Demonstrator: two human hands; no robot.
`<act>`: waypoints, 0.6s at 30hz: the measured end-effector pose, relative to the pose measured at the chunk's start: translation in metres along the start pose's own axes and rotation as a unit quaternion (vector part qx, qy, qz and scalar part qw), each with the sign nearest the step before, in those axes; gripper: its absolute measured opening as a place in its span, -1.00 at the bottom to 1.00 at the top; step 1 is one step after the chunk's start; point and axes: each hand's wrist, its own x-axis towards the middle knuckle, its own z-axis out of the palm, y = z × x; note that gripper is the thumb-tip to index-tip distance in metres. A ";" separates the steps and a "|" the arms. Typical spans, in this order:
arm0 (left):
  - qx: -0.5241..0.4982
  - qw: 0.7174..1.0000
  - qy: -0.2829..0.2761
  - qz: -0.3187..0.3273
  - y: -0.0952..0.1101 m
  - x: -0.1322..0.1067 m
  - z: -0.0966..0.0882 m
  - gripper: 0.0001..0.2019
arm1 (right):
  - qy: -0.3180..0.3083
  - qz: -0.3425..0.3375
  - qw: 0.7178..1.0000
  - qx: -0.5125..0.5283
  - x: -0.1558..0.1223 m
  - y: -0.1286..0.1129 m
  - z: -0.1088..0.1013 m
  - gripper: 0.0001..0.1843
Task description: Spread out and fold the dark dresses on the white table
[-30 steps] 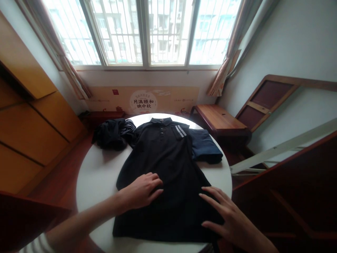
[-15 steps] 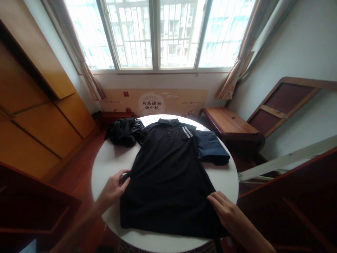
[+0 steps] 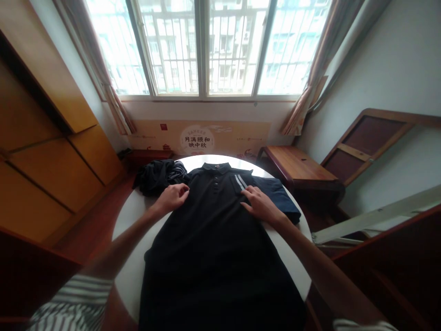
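Head view, looking forward and down: black polo shirt [image 3: 213, 239] spread front-up over round white bench [image 3: 129, 216], collar toward the window, hem hanging off the near edge. Left hand [image 3: 173, 196] resting on the shirt's left shoulder area, fingers [image 3: 182, 188] curled and drawn together at the fabric near the sleeve seam; whether cloth is actually pinched, cannot tell. Right hand [image 3: 259, 202] lying palm-down on the shirt's right shoulder, just below the white chest stripes [image 3: 240, 181], fingers [image 3: 248, 193] slightly spread and flat on the cloth, holding nothing. Both forearms stretched out across the shirt from the near edge, striped sleeve [image 3: 74, 303] showing at lower left. Buttoned placket [image 3: 215, 180] running down from the collar, between the two hands. Crumpled dark garment [image 3: 156, 174] heaped on the far left of the bench, just beside the left hand and touching the shirt's sleeve. Folded navy garment [image 3: 279, 195] on the far right of the bench, just beside the right hand, partly under the shirt's sleeve. Beyond the bench: low wooden side table [image 3: 296, 165] on the right, printed cardboard panel [image 3: 198, 138] against the wall under the window [image 3: 206, 46], curtains drawn to either side, orange wooden cabinets [image 3: 51, 151] along the left wall, a framed wooden panel [image 3: 370, 138] leaning on the right wall.
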 end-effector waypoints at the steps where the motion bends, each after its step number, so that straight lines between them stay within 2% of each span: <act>1: 0.011 1.000 0.000 0.017 0.001 0.025 0.011 -0.73 | -0.019 0.009 1.000 -0.023 0.021 0.000 0.005 -0.65; 3: 0.039 0.999 -0.009 0.027 0.000 0.069 0.032 -0.76 | -0.047 0.042 0.997 -0.041 0.051 0.000 0.015 -0.55; 6: 0.058 0.998 -0.018 0.015 -0.007 0.118 0.060 -0.75 | -0.050 0.086 0.995 -0.033 0.073 0.003 0.028 -0.57; 9: 0.070 0.997 -0.021 -0.019 -0.018 0.148 0.080 -0.70 | -0.028 0.103 0.994 -0.028 0.079 0.014 0.034 -0.61; 11: 0.077 0.996 -0.028 -0.048 -0.026 0.161 0.090 -0.64 | -0.010 0.117 0.993 -0.027 0.078 0.027 0.031 -0.60; 12: 0.079 0.994 -0.032 -0.063 -0.030 0.166 0.094 -0.61 | 0.015 0.127 0.992 -0.020 0.075 0.036 0.027 -0.57; 14: 0.083 0.991 -0.039 -0.092 -0.038 0.174 0.100 -0.51 | 0.112 0.166 0.980 0.005 0.066 0.057 0.017 -0.47; 16: 0.086 0.989 -0.040 -0.116 -0.046 0.179 0.103 -0.39 | 0.217 0.243 0.945 0.032 0.048 0.078 0.008 -0.38; 17: 0.086 0.988 -0.037 -0.126 -0.049 0.181 0.104 -0.34 | 0.241 0.295 0.924 0.038 0.038 0.087 0.005 -0.37; 18: 0.085 0.987 -0.034 -0.134 -0.052 0.184 0.104 -0.31 | 0.235 0.344 0.909 0.034 0.026 0.095 0.002 -0.37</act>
